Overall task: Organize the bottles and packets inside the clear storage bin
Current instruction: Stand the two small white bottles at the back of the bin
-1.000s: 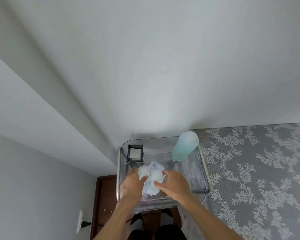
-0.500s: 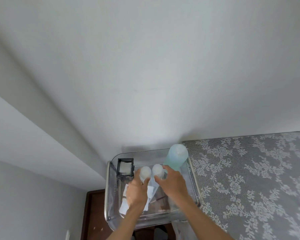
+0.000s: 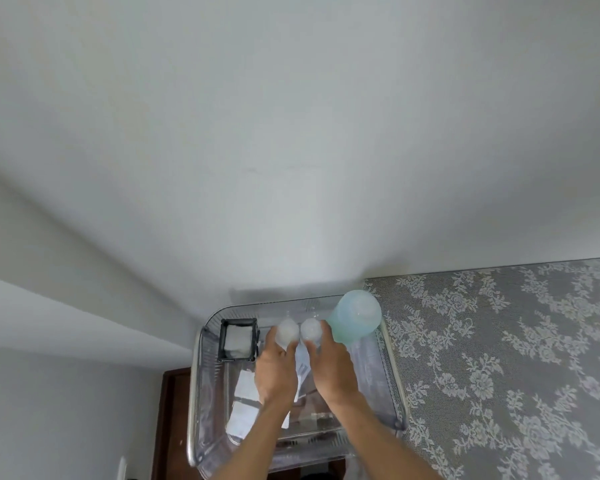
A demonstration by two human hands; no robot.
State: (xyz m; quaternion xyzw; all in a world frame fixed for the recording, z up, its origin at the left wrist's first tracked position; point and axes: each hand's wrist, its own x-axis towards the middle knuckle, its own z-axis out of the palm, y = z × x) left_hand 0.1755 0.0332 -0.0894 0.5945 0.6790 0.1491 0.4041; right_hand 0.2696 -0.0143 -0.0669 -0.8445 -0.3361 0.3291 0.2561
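Gripping one small frosted bottle each, left hand and right hand fingers should seat them upright beside the teal bottle beyond them.

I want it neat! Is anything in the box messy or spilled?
No spill shows. The white packets lie loose and crooked on the bin floor, while the bottles and blue bottle stand upright.

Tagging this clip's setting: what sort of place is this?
Probably a room in a home, perhaps a bedroom. A clear storage bin of toiletry-like bottles, including a tall blue-green bottle, sits against plain white walls beside a grey lace-patterned cloth, possibly a bedspread or tablecloth.
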